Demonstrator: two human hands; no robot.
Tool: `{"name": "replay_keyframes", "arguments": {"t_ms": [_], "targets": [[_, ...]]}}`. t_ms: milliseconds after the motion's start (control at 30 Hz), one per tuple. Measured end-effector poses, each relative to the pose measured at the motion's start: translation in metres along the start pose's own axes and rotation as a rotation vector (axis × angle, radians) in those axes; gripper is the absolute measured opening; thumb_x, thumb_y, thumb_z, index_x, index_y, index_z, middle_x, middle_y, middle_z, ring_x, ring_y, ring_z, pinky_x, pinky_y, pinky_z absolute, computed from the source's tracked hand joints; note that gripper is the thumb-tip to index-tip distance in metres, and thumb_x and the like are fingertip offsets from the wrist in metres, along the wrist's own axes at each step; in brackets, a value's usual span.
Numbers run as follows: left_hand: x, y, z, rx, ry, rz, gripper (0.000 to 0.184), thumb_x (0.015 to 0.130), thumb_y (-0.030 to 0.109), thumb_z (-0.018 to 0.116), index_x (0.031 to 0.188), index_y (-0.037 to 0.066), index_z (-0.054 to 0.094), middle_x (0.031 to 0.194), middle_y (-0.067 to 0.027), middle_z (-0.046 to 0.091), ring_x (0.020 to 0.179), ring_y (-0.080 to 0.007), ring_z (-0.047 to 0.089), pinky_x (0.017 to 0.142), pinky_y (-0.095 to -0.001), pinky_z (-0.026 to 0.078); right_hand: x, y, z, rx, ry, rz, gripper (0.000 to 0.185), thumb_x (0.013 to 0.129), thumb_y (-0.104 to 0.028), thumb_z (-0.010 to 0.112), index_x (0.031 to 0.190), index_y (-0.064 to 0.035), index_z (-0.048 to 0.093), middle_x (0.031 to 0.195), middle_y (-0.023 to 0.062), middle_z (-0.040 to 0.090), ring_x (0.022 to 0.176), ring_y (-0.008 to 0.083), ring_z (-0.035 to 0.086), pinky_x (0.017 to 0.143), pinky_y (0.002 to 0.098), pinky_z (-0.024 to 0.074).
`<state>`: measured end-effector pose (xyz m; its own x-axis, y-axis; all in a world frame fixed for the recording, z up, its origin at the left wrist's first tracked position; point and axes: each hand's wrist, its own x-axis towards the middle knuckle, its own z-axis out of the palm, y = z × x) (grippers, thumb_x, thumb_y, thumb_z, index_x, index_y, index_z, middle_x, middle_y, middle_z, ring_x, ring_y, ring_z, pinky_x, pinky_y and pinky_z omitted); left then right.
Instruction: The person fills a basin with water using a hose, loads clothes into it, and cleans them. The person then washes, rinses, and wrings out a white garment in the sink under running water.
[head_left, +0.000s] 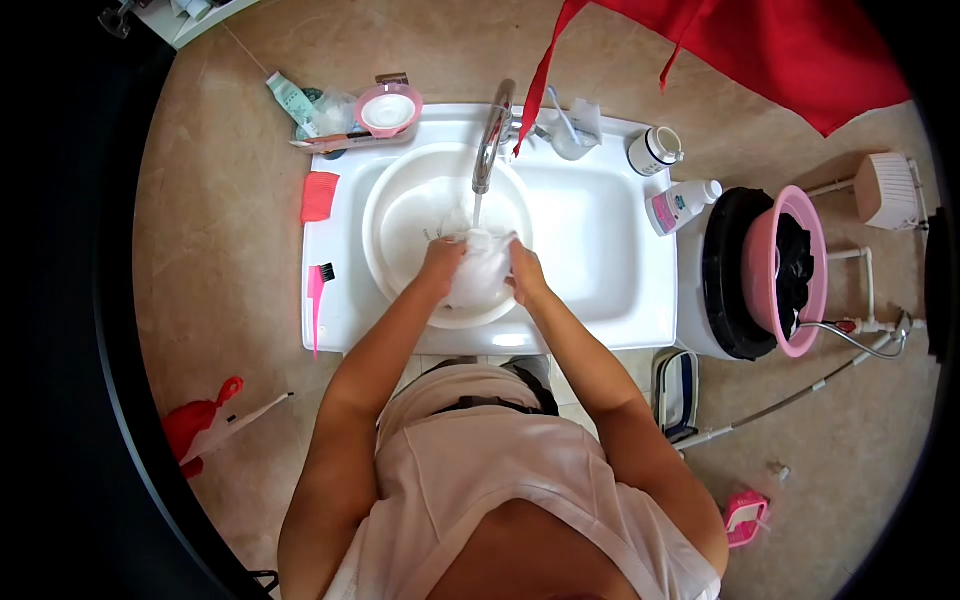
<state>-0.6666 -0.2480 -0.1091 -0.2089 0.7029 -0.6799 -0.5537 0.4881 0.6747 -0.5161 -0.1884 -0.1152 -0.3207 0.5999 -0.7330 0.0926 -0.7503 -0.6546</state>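
Note:
A white cloth (480, 272) is bunched between my two hands over a round white basin (382, 240). My left hand (441, 264) grips its left side, and my right hand (524, 272) grips its right side, fingers closed on the fabric. Water runs from the chrome faucet (492, 140) onto the top of the cloth. The basin sits in the left part of a white sink (655, 290). What lies under the cloth is hidden.
A pink bowl (388, 110) and a tube (292, 104) stand at the back left. Along the left edge are a red cloth (319, 196) and a pink brush (317, 290). A white bottle (683, 206) and a pink basin (815, 270) are on the right.

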Motion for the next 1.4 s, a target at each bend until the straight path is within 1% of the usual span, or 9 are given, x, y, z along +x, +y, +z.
{"name": "replay_keyframes", "arguments": {"t_ms": [333,500,700,900,1033,1167,1267,1333,1400], "targets": [[-0.045,0.028,0.036,0.293,-0.292,0.25,0.036,0.082,0.012,0.058,0.114,-0.004,0.06,0.097,-0.0099,0.064,0.085,-0.0155,0.062,0.075,-0.0269,0.049,0.031,-0.006,0.005,0.441,-0.79,-0.089,0.026,0.097,-0.021,0.046,0.112,-0.0026,0.057,0.1,0.0134,0.065,0.087,0.0249,0.065,0.076,0.0383,0.055],[-0.035,0.038,0.009,0.078,-0.048,0.408,0.032,0.085,0.01,0.056,0.114,0.0,0.061,0.091,-0.004,0.06,0.08,-0.0112,0.057,0.071,-0.0248,0.046,-0.018,-0.061,0.031,0.683,-0.479,0.094,0.021,0.093,-0.016,0.049,0.106,-0.003,0.06,0.099,0.0122,0.066,0.088,0.0255,0.066,0.076,0.0416,0.0556],[-0.046,0.06,-0.051,0.52,0.276,0.495,0.027,0.084,-0.001,0.052,0.107,0.006,0.063,0.08,-0.0068,0.06,0.068,-0.017,0.059,0.064,-0.028,0.047,-0.056,-0.103,0.027,-0.133,-0.352,-0.457,0.032,0.082,-0.01,0.051,0.113,-0.0089,0.062,0.1,0.0025,0.063,0.082,0.012,0.056,0.08,0.0259,0.0468],[-0.038,0.033,-0.051,1.394,0.435,0.781,0.04,0.074,0.013,0.067,0.114,0.008,0.061,0.123,-0.0174,0.053,0.117,-0.0332,0.045,0.097,-0.0464,0.036,-0.039,-0.044,0.023,-0.256,-0.574,-0.328,0.04,0.085,-0.011,0.055,0.125,-0.0045,0.057,0.119,0.0065,0.059,0.102,0.0157,0.055,0.096,0.0281,0.0407],[-0.027,0.005,-0.007,1.647,0.203,0.701,0.076,0.07,0.039,0.075,0.137,0.02,0.046,0.154,-0.0131,0.02,0.14,-0.0355,0.019,0.108,-0.0653,0.014,0.02,0.022,-0.004,-0.435,0.025,-0.28,0.046,0.089,-0.017,0.054,0.133,-0.0085,0.051,0.136,0.0122,0.046,0.117,0.0234,0.05,0.097,0.0358,0.0408],[0.013,-0.031,0.0,1.871,0.058,0.396,0.083,0.073,0.031,0.075,0.145,0.031,0.033,0.158,-0.0091,0.002,0.135,-0.0397,0.031,0.098,-0.0566,0.039,0.022,0.025,-0.001,-0.038,0.096,0.014,0.058,0.093,-0.034,0.05,0.145,-0.0192,0.033,0.145,0.0123,0.038,0.128,0.0269,0.039,0.101,0.0452,0.033],[0.055,-0.04,-0.013,1.502,0.077,0.479,0.058,0.077,0.02,0.069,0.132,0.024,0.052,0.141,-0.0149,0.042,0.113,-0.0323,0.056,0.087,-0.0428,0.05,0.021,0.026,0.001,0.028,0.081,0.063,0.057,0.095,-0.048,0.044,0.147,-0.0328,0.028,0.149,0.0113,0.032,0.13,0.0303,0.035,0.101,0.049,0.0308],[0.045,-0.027,0.002,1.218,0.219,0.465,0.035,0.079,0.021,0.065,0.113,0.014,0.066,0.102,-0.0165,0.068,0.093,-0.0307,0.065,0.082,-0.0412,0.051,0.023,0.024,0.0,0.044,0.064,0.076,0.056,0.097,-0.049,0.037,0.146,-0.0222,0.03,0.143,0.0104,0.041,0.126,0.0292,0.044,0.098,0.0471,0.0388],[0.015,-0.002,0.025,1.102,0.177,0.471,0.032,0.079,0.022,0.064,0.109,0.01,0.067,0.094,-0.0171,0.069,0.087,-0.032,0.066,0.079,-0.0411,0.051,0.033,0.026,-0.002,0.213,-0.082,0.097,0.062,0.097,-0.055,0.03,0.143,-0.0138,0.034,0.137,0.0107,0.049,0.121,0.0301,0.051,0.096,0.0469,0.0443]]}}
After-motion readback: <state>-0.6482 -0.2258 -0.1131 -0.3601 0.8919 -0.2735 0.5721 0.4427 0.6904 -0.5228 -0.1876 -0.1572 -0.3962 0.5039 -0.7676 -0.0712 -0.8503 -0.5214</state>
